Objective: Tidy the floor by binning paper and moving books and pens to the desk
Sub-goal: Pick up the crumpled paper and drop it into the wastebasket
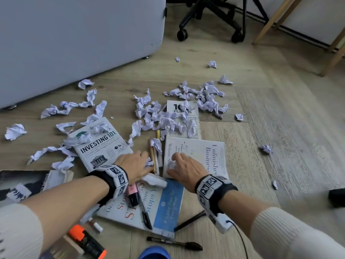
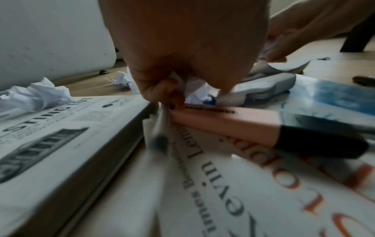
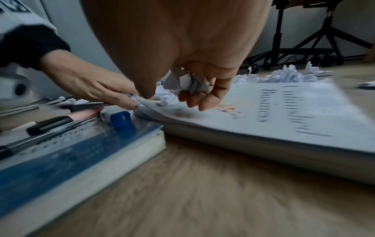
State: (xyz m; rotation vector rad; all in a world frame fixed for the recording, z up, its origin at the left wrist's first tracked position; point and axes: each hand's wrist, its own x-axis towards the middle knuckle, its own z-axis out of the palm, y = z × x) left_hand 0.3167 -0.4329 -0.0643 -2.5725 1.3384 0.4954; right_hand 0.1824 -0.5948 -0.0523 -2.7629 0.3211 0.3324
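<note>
**On the floor, both your hands grab paper**

On the wood floor (image 1: pixel 261 128) in front of you lie lots of crumpled paper balls (image 1: pixel 164 120), some books and some pens. Your left hand (image 1: pixel 133 166) is down low between two books. Its fingers are curled around a scrunched bit of paper (image 2: pixel 191 89), and more white paper (image 1: pixel 155 181) sticks out under it. Your right hand (image 1: pixel 184 168) is just beside it, over the white book (image 1: pixel 201 156) with "Unfinished Business" on it. Its fingers are bent around a paper wad (image 3: pixel 190 83), and the fingertips (image 3: pixel 205 104) hang just above the cover. The two hands are close together but hold different bits.

The "Investing 101" book (image 1: pixel 101 144) lies to the left, with paper on top of it. A book with a blue band (image 1: pixel 168 204) lies near you, under your wrists. A pink marker (image 1: pixel 133 196) and a black pen (image 1: pixel 144 208) rest on it. Two more black pens (image 1: pixel 189 220) lie on the floor near that book. An orange marker (image 1: pixel 87 240) lies at the bottom left. A fourth book (image 1: pixel 183 111) lies farther away, half under a heap of paper.

A grey sofa (image 1: pixel 74 43) stands at the back left. A black office chair (image 1: pixel 211 19) on wheels stands behind the mess.
</note>
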